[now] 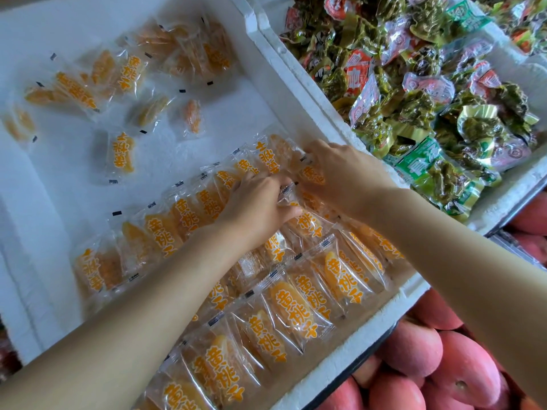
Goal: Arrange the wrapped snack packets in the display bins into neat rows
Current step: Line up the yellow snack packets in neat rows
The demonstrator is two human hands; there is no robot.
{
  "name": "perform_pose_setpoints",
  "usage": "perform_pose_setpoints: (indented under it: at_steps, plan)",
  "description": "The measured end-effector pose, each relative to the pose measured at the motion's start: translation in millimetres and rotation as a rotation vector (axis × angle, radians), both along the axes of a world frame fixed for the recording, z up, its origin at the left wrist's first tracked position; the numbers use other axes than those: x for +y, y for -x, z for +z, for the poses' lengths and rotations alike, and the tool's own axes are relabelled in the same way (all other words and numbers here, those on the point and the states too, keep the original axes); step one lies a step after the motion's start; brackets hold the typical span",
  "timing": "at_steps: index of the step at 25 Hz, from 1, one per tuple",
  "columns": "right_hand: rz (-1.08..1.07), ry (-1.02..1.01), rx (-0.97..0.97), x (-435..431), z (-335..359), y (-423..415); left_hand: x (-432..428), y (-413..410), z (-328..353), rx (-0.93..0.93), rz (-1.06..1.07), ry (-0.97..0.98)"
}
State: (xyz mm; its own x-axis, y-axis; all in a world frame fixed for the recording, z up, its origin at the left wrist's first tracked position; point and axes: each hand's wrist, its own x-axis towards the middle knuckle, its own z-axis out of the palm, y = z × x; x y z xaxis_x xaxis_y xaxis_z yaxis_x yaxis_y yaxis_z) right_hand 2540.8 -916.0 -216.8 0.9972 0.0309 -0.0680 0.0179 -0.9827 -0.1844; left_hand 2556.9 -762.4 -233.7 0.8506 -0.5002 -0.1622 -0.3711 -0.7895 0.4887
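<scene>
Peach packets point(293, 309) overlap in slanting rows at the near side of the white foam bin point(299, 113), strays lying farther in, as the left hand point(257, 202) pinches one packet's edge, apparently to align it, and the right hand point(340, 170), grip unclear, probably steadies the row's end.

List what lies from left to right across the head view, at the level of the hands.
Loose peach packet → left hand, gripping a row packet → right hand → green-wrapped packets → red fruit.
</scene>
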Motion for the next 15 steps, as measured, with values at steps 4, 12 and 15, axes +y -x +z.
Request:
perform_pose_setpoints:
  at_steps: [4, 12, 15]
  plan:
    - [-0.034, -0.047, 0.068, -1.5, -2.0, -4.3, -0.8, -0.3, 0.7, 0.0, -0.007, -0.02]
    - [0.005, 0.117, 0.036, -9.2, 10.2, 24.1, -1.7, 1.1, -2.5, -0.044, -0.014, -0.034]
    - [0.002, 0.102, -0.01, -6.1, 11.3, 27.3, -4.8, 4.7, -4.8, -0.078, 0.001, -0.046]
